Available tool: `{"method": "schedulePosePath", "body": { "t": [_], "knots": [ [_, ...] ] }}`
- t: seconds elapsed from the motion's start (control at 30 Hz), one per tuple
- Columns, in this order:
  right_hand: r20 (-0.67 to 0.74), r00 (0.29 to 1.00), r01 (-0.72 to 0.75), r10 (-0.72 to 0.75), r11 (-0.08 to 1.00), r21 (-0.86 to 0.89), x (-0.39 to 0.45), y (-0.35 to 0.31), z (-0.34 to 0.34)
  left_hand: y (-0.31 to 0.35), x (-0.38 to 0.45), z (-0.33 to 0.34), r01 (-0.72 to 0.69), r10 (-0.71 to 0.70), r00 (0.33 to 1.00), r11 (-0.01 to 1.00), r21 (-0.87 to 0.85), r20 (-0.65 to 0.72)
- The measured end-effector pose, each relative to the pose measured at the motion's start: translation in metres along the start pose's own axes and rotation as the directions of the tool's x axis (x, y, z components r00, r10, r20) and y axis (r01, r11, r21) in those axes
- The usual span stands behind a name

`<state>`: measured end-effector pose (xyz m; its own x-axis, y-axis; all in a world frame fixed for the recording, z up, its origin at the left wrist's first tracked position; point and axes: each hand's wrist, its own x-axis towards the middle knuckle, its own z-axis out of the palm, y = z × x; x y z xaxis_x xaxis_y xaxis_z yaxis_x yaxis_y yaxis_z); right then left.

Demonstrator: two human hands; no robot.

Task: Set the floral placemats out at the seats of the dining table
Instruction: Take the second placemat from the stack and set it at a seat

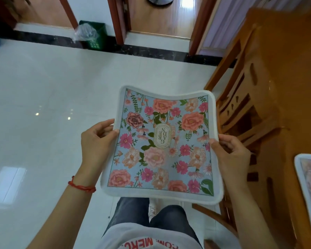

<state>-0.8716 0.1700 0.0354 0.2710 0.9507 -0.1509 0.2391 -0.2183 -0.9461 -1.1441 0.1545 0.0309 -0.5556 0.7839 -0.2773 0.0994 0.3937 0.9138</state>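
Shirt (144, 241) reading "MERC", both hands pinching floral placemat (162, 144) — labelled "GARDEN"

Desk (294, 72): orange-brown wood with a glossy top, running along the right side of the view. One placemat (308, 191) lies flat on it at the lower right, white-bordered with a pale floral print, partly cut off by the frame edge.

Floor (52, 87): glossy white tile with a dark speckled border strip along the far wall. Standing on it: a green bin (95, 35) lined with a clear plastic bag, against the far wall between two doorways; wooden chairs (241, 114) matching the desk, pushed in along its near side; a blue object at the far left edge, too cropped to identify.
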Motion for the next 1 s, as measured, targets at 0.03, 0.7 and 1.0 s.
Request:
{"method": "schedulePosePath", "body": {
  "t": [0.03,0.7,1.0],
  "knots": [
    [-0.009,1.000,-0.004,0.004,1.000,-0.001,0.012,-0.002,0.004,0.005,0.012,0.007,0.001,-0.001,1.000,1.000,0.004,0.011],
    [-0.306,0.948,-0.061,0.082,0.995,0.078,0.217,-0.061,0.065,0.132,0.247,0.140,-0.101,0.084,0.953,0.994,0.041,0.290],
    [-0.337,0.940,-0.031,0.060,0.995,0.091,0.283,-0.069,0.040,0.172,0.280,0.209,-0.144,0.131,0.934,0.990,0.013,0.331]
  ]
}}
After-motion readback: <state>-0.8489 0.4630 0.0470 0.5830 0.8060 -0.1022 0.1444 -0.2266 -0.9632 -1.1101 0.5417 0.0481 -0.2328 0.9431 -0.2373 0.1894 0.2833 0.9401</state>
